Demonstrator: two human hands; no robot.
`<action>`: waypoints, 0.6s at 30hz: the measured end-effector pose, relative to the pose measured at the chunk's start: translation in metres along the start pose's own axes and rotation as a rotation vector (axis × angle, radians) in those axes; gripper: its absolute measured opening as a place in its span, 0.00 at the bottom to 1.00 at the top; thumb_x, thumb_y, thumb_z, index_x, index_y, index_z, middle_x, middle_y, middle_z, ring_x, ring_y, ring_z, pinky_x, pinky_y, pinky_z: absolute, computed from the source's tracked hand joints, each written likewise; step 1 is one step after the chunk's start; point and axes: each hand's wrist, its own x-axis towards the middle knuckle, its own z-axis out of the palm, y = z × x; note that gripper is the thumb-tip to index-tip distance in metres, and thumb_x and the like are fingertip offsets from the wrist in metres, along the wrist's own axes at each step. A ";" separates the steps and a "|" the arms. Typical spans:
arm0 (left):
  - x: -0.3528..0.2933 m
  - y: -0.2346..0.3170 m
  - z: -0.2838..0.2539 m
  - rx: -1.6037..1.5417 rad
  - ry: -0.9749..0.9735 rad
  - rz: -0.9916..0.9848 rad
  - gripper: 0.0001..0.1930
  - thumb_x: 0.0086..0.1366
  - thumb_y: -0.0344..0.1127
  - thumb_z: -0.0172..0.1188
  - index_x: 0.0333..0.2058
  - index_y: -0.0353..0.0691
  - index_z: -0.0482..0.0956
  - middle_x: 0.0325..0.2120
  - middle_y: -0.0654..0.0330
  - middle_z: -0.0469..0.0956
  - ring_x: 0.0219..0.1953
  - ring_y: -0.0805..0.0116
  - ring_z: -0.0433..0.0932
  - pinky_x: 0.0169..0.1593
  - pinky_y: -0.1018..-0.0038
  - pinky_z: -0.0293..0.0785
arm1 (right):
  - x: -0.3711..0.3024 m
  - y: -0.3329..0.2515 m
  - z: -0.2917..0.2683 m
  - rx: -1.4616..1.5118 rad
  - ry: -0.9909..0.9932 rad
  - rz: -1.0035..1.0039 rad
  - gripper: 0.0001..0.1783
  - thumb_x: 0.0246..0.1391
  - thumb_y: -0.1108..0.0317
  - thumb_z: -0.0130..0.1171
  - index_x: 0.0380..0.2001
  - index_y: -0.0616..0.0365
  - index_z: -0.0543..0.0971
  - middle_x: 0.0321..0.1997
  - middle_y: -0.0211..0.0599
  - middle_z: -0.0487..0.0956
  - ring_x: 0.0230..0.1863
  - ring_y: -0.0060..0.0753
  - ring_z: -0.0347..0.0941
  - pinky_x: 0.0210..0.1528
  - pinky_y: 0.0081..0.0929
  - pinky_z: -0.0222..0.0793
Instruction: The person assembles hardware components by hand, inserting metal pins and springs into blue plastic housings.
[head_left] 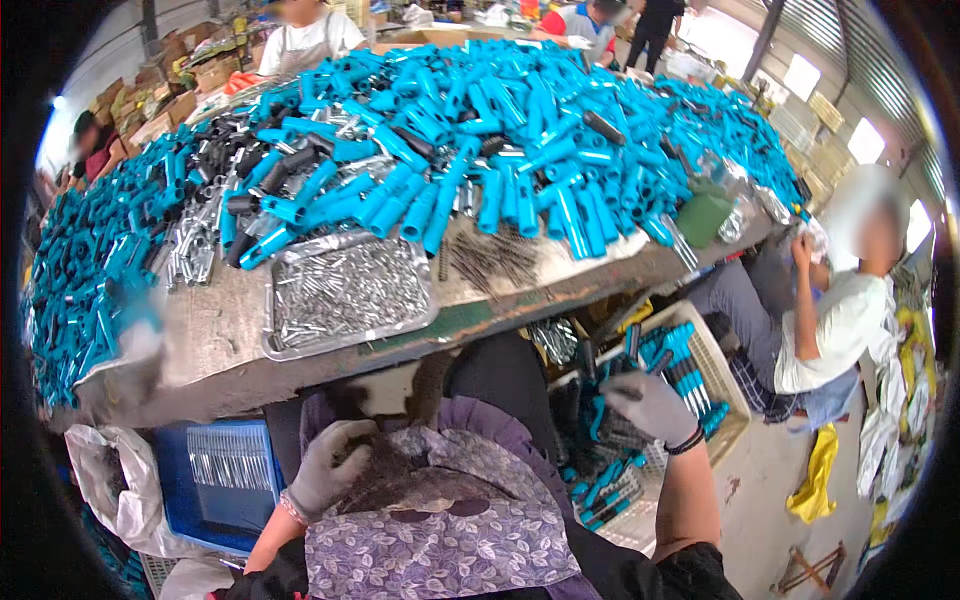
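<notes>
My left hand (335,465), in a grey-white glove, rests over my lap against the flowered apron (440,545). Its fingers curl loosely with a gap to the thumb, and nothing shows between them. Over a cream plastic crate (735,440) on my right hangs my right hand (650,405), gloved too, with fingers stretched out and nothing visible in them. Inside the crate are several blue-and-black handled tools (685,365), some lined up and others lying loose beneath the hand. Ahead on the bench, a metal tray (430,312) holds many small silver pins (345,290).
A large heap of blue plastic handles (520,110) covers the workbench (215,345). Dark thin springs or rods (490,260) lie right of the tray. A blue bin (205,505) with metal rods stands low left, beside a white sack (125,490). A co-worker (835,330) sits at right.
</notes>
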 end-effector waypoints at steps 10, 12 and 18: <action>0.010 0.011 -0.043 -0.034 0.064 0.087 0.16 0.63 0.27 0.57 0.49 0.31 0.77 0.42 0.48 0.79 0.44 0.55 0.80 0.49 0.68 0.75 | 0.274 -0.134 0.021 -0.205 0.514 -0.530 0.12 0.52 0.69 0.61 0.41 0.57 0.82 0.43 0.46 0.81 0.47 0.51 0.76 0.52 0.42 0.70; 0.009 0.014 -0.052 -0.044 0.085 0.069 0.15 0.62 0.27 0.57 0.49 0.31 0.77 0.42 0.48 0.79 0.43 0.55 0.80 0.49 0.68 0.75 | 0.320 -0.134 0.019 -0.407 0.492 -0.376 0.14 0.53 0.68 0.54 0.42 0.52 0.83 0.45 0.44 0.82 0.49 0.49 0.76 0.53 0.43 0.71; -0.005 0.004 -0.063 -0.165 0.166 -0.056 0.17 0.60 0.28 0.57 0.48 0.29 0.78 0.43 0.47 0.80 0.46 0.56 0.79 0.53 0.66 0.73 | 0.359 -0.160 0.016 -0.388 0.238 -0.074 0.16 0.52 0.66 0.57 0.45 0.55 0.82 0.50 0.50 0.81 0.56 0.50 0.75 0.58 0.41 0.71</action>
